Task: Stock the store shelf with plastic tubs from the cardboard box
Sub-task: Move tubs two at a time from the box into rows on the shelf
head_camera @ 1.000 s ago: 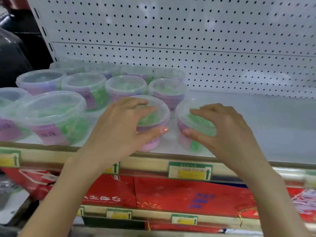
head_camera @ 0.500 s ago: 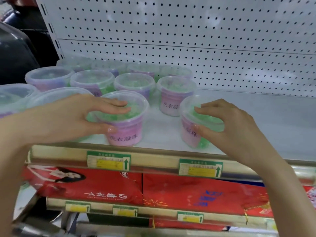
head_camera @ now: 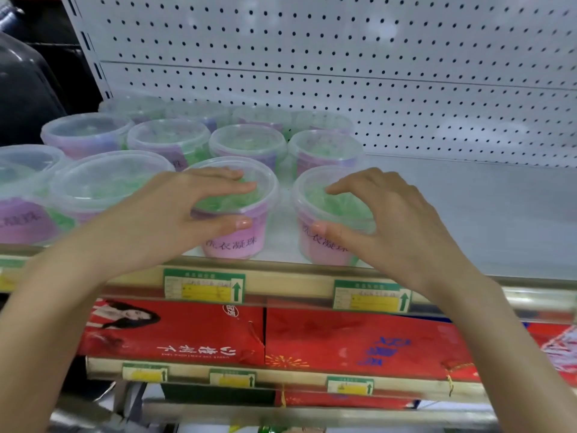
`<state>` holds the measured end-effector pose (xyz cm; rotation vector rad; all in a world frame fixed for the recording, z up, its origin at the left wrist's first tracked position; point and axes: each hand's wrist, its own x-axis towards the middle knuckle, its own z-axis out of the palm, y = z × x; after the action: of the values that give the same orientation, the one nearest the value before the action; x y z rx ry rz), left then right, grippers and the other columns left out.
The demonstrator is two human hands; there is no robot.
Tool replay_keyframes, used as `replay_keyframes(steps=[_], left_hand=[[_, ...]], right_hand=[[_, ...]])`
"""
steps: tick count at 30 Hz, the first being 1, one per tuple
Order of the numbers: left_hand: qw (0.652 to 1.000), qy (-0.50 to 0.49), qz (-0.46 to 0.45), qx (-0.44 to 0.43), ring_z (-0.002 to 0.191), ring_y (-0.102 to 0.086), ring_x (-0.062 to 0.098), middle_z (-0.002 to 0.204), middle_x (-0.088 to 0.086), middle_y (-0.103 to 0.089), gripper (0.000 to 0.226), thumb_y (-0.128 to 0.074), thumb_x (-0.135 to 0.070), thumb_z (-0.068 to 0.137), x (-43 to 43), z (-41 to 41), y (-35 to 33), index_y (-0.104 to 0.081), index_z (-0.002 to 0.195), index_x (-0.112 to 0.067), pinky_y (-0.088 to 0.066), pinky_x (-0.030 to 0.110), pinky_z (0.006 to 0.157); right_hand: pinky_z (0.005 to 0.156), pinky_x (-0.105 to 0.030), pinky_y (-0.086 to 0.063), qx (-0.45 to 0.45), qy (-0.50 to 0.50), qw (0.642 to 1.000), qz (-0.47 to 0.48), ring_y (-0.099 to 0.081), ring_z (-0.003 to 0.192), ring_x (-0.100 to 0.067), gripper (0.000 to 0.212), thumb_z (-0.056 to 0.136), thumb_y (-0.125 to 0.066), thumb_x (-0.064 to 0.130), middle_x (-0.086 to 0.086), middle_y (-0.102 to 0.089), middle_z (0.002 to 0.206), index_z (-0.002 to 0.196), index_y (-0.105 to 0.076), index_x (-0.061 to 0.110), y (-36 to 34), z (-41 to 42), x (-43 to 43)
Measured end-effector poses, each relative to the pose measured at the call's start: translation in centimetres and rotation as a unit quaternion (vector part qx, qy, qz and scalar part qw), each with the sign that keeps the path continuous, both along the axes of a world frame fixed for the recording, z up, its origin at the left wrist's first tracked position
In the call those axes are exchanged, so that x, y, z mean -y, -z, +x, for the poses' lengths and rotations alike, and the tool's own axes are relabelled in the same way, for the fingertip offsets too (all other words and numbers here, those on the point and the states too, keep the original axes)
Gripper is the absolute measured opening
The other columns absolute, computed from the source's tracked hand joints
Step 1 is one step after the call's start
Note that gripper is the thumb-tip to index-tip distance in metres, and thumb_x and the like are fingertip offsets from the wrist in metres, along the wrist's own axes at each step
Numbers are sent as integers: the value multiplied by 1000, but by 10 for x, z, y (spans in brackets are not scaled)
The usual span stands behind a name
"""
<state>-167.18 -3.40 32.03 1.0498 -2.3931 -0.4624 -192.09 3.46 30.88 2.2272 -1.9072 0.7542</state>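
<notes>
Front tubs (head_camera: 232,235) within each grip

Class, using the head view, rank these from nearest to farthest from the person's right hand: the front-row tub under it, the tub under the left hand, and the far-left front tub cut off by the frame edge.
1. Tub under the right hand, front right: touching.
2. Tub under the left hand, front middle.
3. Far-left tub, at the frame's edge.

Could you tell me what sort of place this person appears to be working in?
Most likely a retail shop aisle. A white pegboard-backed shelf holds rows of identical lidded plastic tubs, green-and-yellow price tags are clipped along the shelf edge, and red packaged goods fill the shelf below.
</notes>
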Motion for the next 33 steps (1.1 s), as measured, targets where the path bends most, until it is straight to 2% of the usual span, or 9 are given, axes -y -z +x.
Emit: replay_keyframes(steps=[3, 6, 8, 13, 16, 20, 26, 31, 33], left_hand=[[1000, -1, 10, -8, 107, -28, -36, 134, -31, -43, 49, -53, -60, 64, 2, 0, 0, -53, 113, -55, -27, -9, 87], [1000, -4, 21, -13, 106, -34, -33, 132, -34, -43, 50, -53, -63, 61, 2, 1, 0, -55, 110, -57, -32, -5, 89], [999, -7, 35, -15, 111, -36, -28, 132, -36, -43, 52, -55, -64, 59, 3, 2, 0, -56, 110, -57, -37, 6, 97], [999, -9, 52, 4, 127, -31, -16, 132, -39, -41, 57, -57, -66, 58, 5, 4, -4, -55, 115, -57, -34, 31, 110], [998, -12, 54, 13, 127, -35, -12, 133, -37, -40, 57, -57, -65, 59, 4, 3, -7, -55, 114, -56, -32, 30, 111], [999, -19, 28, 5, 105, -44, -23, 135, -33, -41, 48, -57, -58, 68, 1, 0, -1, -54, 115, -54, -35, 11, 99], [993, -34, -111, -11, 122, -35, -11, 134, -18, -48, 57, -45, -62, 78, -8, -5, 14, -53, 128, -36, -18, 1, 102], [978, -13, -203, -50, 119, -46, 4, 127, -12, -53, 48, -49, -49, 86, -38, -36, 3, -56, 126, -24, -32, 22, 104], [972, 1, -228, -46, 118, -50, 11, 126, -7, -56, 46, -50, -47, 87, -52, -60, 1, -58, 125, -21, -36, 31, 103]], right_hand=[[80, -24, -25, -6, -18, 1000, 12, -45, 108, -15, 55, 78, -46, 67, 12, -56, 121, 117, -57, 30, 0, 2, -1], [105, -32, -29, 38, -100, 991, 82, -45, 121, -11, 55, 79, -44, 61, 16, -53, 129, 123, -55, 30, -5, -9, 2], [117, -38, -16, 72, -130, 981, 122, -39, 129, -1, 49, 84, -49, 54, 23, -49, 133, 127, -52, 32, -9, -16, 2], [114, -30, -21, 82, -144, 975, 148, -32, 127, 12, 48, 84, -48, 53, 41, -39, 124, 129, -48, 35, -11, -22, -2], [110, -22, -25, 66, -150, 976, 143, -32, 127, 11, 48, 86, -47, 55, 43, -35, 122, 130, -46, 36, -10, -22, -1], [114, -36, -24, 61, -160, 977, 131, -29, 130, 10, 52, 84, -43, 55, 44, -33, 124, 131, -46, 34, -7, -22, -1], [113, -46, -24, 103, -173, 975, 96, -28, 135, 6, 50, 82, -43, 55, 32, -39, 136, 131, -43, 42, 2, -25, 0], [113, -18, -12, 125, -134, 983, 14, -17, 137, 11, 59, 80, -49, 57, 29, -32, 143, 136, -38, 43, 17, -36, -28], [113, -18, -10, 95, -102, 990, -4, -14, 138, 9, 60, 82, -48, 57, 23, -31, 147, 139, -36, 40, 24, -50, -49]])
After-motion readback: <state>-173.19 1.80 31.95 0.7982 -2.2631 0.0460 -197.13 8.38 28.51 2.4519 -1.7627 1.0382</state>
